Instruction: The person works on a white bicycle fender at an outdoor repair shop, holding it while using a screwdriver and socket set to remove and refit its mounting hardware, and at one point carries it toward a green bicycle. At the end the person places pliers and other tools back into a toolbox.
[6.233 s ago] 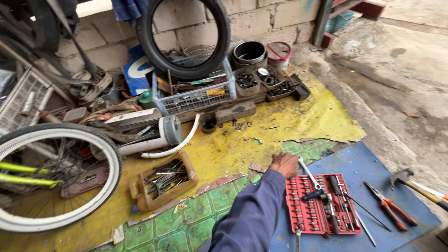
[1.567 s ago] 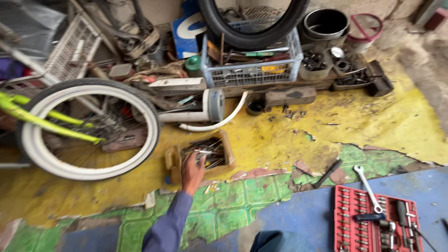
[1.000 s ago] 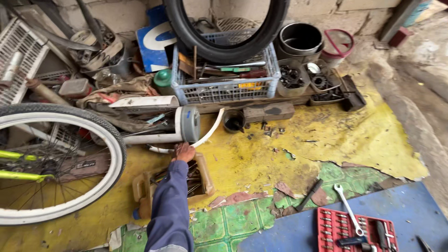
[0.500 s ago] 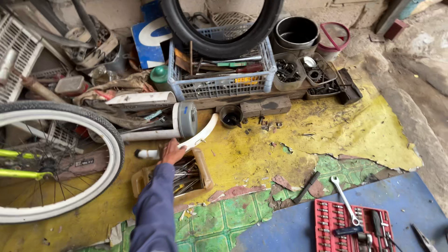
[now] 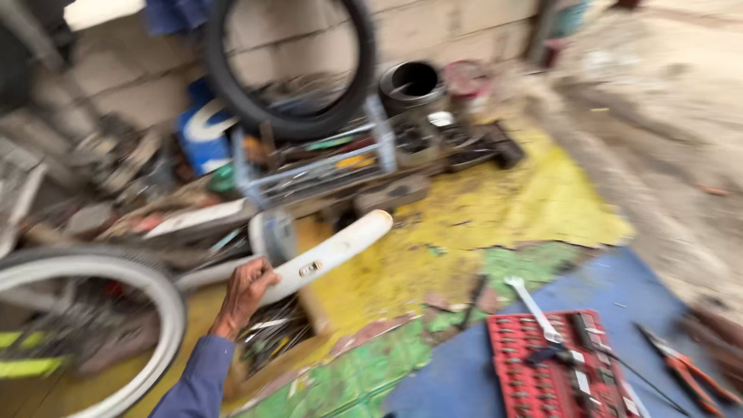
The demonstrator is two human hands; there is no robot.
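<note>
The left hand [image 5: 249, 290] is closed around one end of a long, curved white mudguard [image 5: 329, 251], which sticks up toward 2 o'clock over the yellow floor [image 5: 495, 217]; the right hand is not in the picture. Half a second ago this mudguard hung low by the hand, and now it is lifted up off the pile. A wooden box [image 5: 298, 337] just under the hand holds small metal tools, a blue basket [image 5: 309, 166] at 12 o'clock is full of junk, and a red tray [image 5: 553, 371] at 4 o'clock holds sockets and a wrench.

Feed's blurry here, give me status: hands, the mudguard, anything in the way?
Left hand gripping white mudguard, lifted. Right hand out of view. Wooden tool tray beneath; bike wheel close left.
</note>
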